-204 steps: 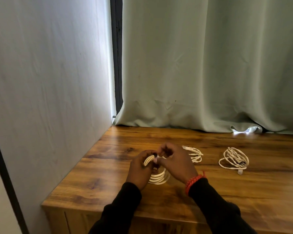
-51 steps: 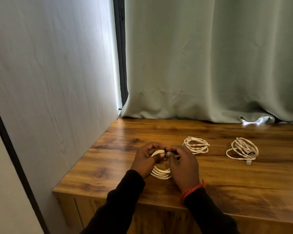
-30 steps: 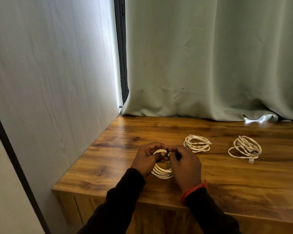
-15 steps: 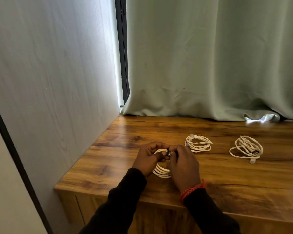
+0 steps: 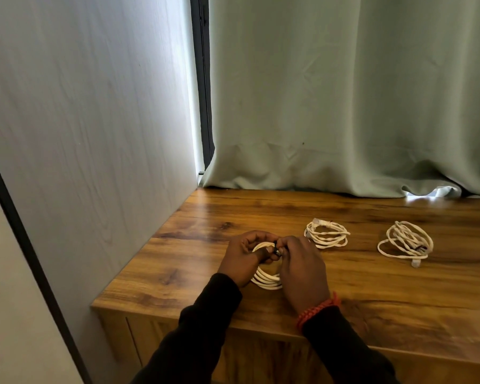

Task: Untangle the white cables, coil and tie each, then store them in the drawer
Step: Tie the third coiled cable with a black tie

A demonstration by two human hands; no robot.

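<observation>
Gripping a white cable coil (image 5: 266, 279) at lower centre, the left hand (image 5: 243, 259) and right hand (image 5: 302, 268) curl closed, fingertips pinching a small dark tie (image 5: 276, 249); no writing readable.

Left hand (image 5: 243, 256) and right hand (image 5: 302, 268) pinch a small black tie (image 5: 276, 249) on the white coiled cable (image 5: 266, 279), on the tabletop (image 5: 205, 261). Right of that coil: second coil (image 5: 327, 233), then third coil (image 5: 405, 243) (looser), both lying free.
</observation>
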